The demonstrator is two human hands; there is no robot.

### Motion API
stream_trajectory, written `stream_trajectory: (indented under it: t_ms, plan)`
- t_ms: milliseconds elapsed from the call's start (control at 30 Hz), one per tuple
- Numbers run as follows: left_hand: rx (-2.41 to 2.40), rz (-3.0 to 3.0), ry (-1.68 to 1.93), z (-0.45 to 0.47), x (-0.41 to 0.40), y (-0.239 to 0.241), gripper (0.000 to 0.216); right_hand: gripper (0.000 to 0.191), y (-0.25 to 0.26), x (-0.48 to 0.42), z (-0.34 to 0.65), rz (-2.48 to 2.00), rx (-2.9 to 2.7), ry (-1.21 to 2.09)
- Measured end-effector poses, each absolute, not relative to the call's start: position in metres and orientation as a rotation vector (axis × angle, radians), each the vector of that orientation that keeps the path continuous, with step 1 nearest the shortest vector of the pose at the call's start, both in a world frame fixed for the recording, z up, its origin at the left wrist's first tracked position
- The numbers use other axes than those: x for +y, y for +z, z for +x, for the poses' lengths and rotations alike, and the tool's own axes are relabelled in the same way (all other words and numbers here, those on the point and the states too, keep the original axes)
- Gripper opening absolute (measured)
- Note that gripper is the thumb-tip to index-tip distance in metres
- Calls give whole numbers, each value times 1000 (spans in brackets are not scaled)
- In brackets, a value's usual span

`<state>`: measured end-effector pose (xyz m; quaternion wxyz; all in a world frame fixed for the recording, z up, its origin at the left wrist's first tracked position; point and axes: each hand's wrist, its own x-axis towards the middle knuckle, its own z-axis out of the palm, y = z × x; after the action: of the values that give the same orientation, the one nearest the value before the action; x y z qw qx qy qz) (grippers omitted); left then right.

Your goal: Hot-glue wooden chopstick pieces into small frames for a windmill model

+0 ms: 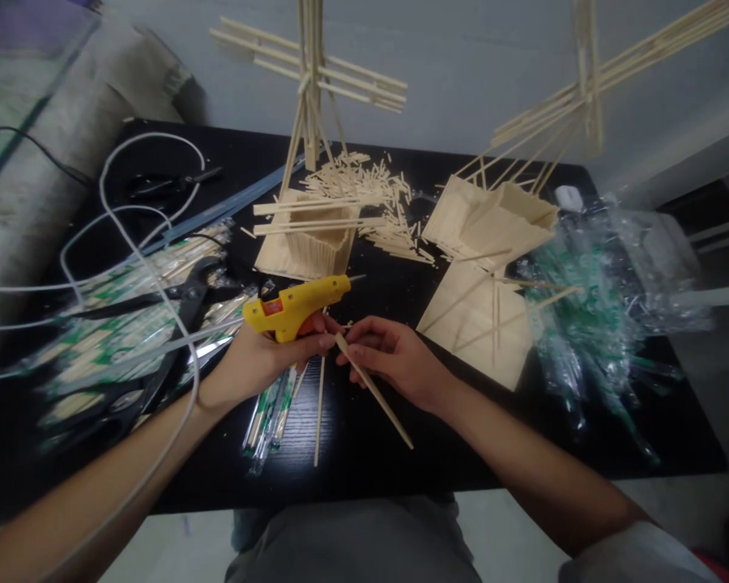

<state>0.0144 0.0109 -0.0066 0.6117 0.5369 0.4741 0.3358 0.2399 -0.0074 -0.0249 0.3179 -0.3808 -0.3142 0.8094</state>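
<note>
My left hand (279, 348) is closed around a yellow glue gun (295, 304), its nozzle pointing to the right. A white cord runs off the gun's side along my left forearm. My right hand (394, 356) pinches a wooden chopstick (382, 405) near its upper end, and the stick slants down to the right over the black table. My left fingertips are close to that same end; whether they touch it I cannot tell. Another thin stick (319, 413) stretches down the table between my hands. Beyond the gun stands a windmill-like model (316, 251) built of sticks.
A second stick windmill (504, 214) stands at the right, with a flat stick panel (479, 324) before it. Cut stick pieces (389, 202) are heaped at the back. Black cutters (188, 308) rest on wrapped chopsticks (115, 332) at left. Torn green-and-clear wrappers (583, 300) pile up at right.
</note>
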Motion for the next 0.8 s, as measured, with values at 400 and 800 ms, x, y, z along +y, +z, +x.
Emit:
stream_trajectory:
  t_ms: [400,800]
  plan:
    - [1111,1231,721,15,7,-9,27,37,-26,-22,237,-1000,-1126,1904]
    - [1119,1265,654,17,5,-16,23,19,-25,-20,242,-1137,-1801,1329]
